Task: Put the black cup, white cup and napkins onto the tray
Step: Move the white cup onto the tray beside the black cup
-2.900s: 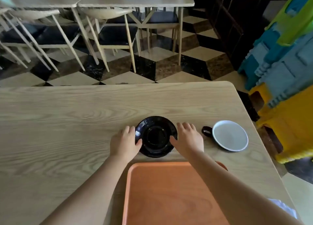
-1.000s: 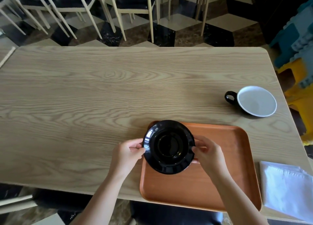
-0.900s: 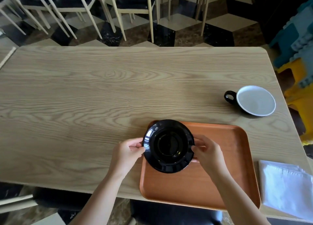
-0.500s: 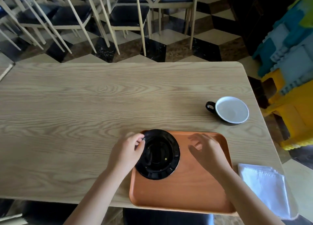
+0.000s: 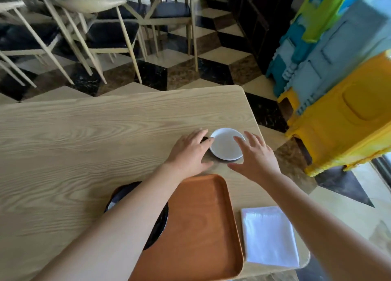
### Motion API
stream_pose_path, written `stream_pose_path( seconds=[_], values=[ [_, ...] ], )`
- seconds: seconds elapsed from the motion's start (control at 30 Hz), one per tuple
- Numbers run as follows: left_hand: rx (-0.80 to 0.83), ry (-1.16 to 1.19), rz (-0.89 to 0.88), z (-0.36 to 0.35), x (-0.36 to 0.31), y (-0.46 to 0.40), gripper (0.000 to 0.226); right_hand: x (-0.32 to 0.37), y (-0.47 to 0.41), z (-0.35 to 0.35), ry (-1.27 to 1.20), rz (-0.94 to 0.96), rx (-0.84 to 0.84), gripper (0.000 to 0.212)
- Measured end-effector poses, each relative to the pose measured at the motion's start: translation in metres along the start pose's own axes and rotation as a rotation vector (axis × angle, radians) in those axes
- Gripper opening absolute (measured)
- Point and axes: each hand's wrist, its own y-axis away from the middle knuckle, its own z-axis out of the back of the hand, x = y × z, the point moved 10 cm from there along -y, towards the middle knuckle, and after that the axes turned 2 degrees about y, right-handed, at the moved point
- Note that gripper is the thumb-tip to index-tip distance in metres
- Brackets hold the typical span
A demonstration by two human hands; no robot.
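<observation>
The white cup (image 5: 226, 145), white inside with a black outside and handle, stands on the wooden table (image 5: 84, 137) beyond the tray. My left hand (image 5: 190, 152) is at its left side, fingers spread, touching the handle area. My right hand (image 5: 255, 157) hovers open at its right side, fingertips over the rim. The black cup (image 5: 160, 219) on its black saucer rests on the left part of the orange tray (image 5: 203, 228), mostly hidden under my left forearm. The white napkins (image 5: 269, 236) lie on the table right of the tray.
The table's right edge and rounded far corner are close to the white cup. Stacked yellow, blue and green plastic stools (image 5: 342, 86) stand to the right on the floor. Chairs (image 5: 101, 31) and another table are behind.
The black cup and saucer were set down on the tray and both hands let go. Both hands then moved forward and right to either side of the white cup.
</observation>
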Motion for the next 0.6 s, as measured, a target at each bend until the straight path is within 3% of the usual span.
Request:
stream_pose_path(
  seconds=[0.2,0.37,0.6],
  values=[
    [0.117,-0.038,0.039,-0.026,0.006,-0.019,0.064,-0.005,-0.01,-0.016,-0.075,0.042,0.052,0.069],
    [0.079,0.027,0.041,-0.027,0.003,-0.026,0.047,-0.008,-0.012,-0.02,-0.161,0.051,0.01,0.058],
    [-0.078,0.161,0.075,-0.014,0.001,-0.003,0.046,-0.002,-0.001,-0.011,-0.25,0.118,-0.062,0.056]
  ],
)
